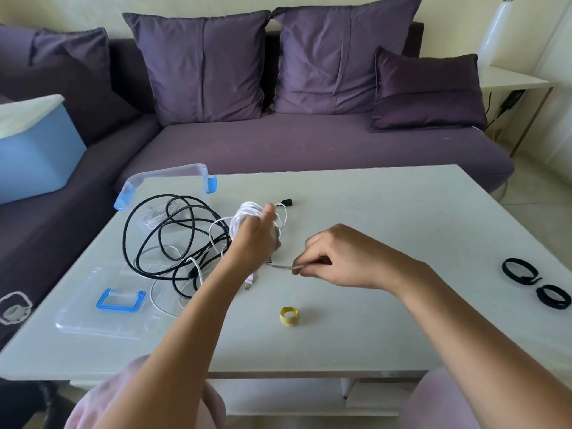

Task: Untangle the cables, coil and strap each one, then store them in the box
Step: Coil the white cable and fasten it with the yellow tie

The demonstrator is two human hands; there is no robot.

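My left hand (258, 235) is raised over the table with a white cable coil (247, 213) wound round its fingers. My right hand (335, 258) pinches the loose end of that white cable (281, 267), stretched between the two hands. A black plug (286, 202) lies just beyond the coil. To the left sprawls a tangled black cable (164, 230) mixed with white loops. A clear box with blue clips (167, 178) stands at the table's far left, and its clear lid with a blue handle (120, 300) lies flat at the front left. A yellow strap ring (289, 316) sits near the front.
Two black strap rings (520, 270) (554, 296) lie at the table's right edge. A purple sofa with cushions (309, 140) runs behind the white table (387, 212). A blue container (34, 150) rests on the sofa at left. A side table (513, 80) stands at the back right.
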